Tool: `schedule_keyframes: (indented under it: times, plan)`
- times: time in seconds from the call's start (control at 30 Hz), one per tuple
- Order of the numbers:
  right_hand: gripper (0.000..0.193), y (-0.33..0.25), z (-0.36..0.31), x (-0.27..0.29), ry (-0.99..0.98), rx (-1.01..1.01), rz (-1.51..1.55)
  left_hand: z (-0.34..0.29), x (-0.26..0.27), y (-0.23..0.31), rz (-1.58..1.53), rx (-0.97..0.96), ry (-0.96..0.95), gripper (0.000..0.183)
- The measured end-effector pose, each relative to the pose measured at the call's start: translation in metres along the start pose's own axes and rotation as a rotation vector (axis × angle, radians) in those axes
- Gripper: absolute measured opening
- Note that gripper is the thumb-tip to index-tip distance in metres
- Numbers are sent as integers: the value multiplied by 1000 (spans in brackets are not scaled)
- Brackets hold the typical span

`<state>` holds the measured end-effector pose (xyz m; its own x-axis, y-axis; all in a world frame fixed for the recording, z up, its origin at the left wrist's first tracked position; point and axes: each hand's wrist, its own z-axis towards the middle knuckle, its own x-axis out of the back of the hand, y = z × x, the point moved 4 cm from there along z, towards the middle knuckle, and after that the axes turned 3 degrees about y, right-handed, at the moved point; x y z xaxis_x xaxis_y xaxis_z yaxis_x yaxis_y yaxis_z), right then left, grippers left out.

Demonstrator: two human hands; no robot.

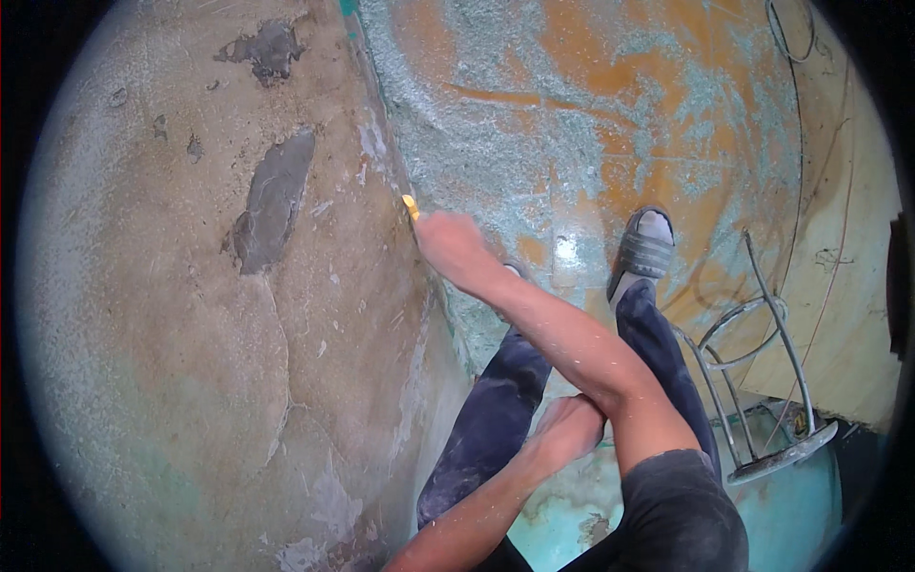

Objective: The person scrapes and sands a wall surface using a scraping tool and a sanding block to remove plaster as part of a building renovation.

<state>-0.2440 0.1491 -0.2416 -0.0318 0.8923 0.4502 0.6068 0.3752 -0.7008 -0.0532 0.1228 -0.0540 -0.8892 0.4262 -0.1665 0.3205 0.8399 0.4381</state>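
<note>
My right hand (pixel 457 250) is closed around a small yellow tool (pixel 411 207). Only one yellow end sticks out past the fist, so I cannot tell its exact kind. It meets the seam where the worn brown wall (pixel 343 229) borders the floor strewn with pale green flakes (pixel 467 143). My left hand (pixel 569 426) is slightly blurred and lies against my right arm near the elbow. Its fingers are partly hidden behind that arm.
Grey patches (pixel 276 200) and cracks mark the wall. Orange floor (pixel 705 205) shows between flakes. My sandalled foot (pixel 648 243) stands on it. A metal-legged stool (pixel 782 456) lies tipped at right, beside a pale board (pixel 839 324). A cable loop (pixel 793 55) hangs at upper right.
</note>
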Motion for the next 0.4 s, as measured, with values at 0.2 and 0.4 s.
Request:
schedule_keyframes:
  times: [0.2, 0.4]
  plan:
    - [16, 18, 9, 2, 39, -2, -36, 5, 4, 4, 3, -56, -81, 18]
    - [19, 21, 18, 3, 16, -17, 81, -4, -1, 4, -1, -165, -7, 12]
